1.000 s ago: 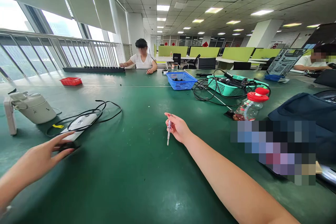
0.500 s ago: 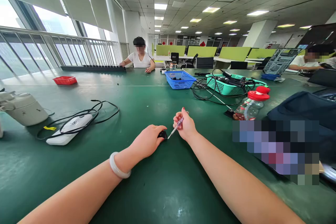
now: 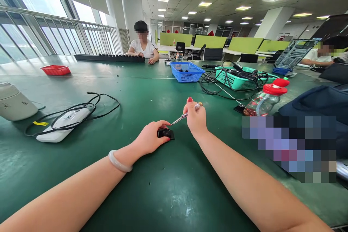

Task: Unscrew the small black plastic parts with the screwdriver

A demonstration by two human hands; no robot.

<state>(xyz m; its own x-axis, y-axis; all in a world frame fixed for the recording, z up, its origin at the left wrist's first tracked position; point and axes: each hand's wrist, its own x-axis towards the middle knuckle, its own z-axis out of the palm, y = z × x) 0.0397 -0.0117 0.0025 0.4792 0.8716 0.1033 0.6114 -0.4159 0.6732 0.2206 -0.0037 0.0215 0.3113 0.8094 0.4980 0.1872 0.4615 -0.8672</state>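
Note:
My left hand (image 3: pixel 149 136) grips a small black part (image 3: pixel 165 133) between thumb and fingers, low over the green table (image 3: pixel 130 203). Small details on the part's top are too fine to make out. In my right hand (image 3: pixel 196 116) is a screwdriver (image 3: pixel 181 119) with a clear handle, its thin metal shaft slanting down to the left. The screwdriver's tip is at the far right edge of the black part, close to my left fingers; whether it touches cannot be told.
A white power bank-like device (image 3: pixel 63 125) with a black cable lies left, near a pale container (image 3: pixel 16 103). Beyond are a red tray (image 3: pixel 56 70), a blue basket (image 3: pixel 186 74), a green basket (image 3: pixel 231 81) of cables and a red-lidded jar (image 3: pixel 262 99). A person (image 3: pixel 144 49) sits opposite.
The screwdriver has tilted flatter, with its tip now at the part's far edge. My left hand has turned the black part so more of its top shows. The view has shifted slightly.

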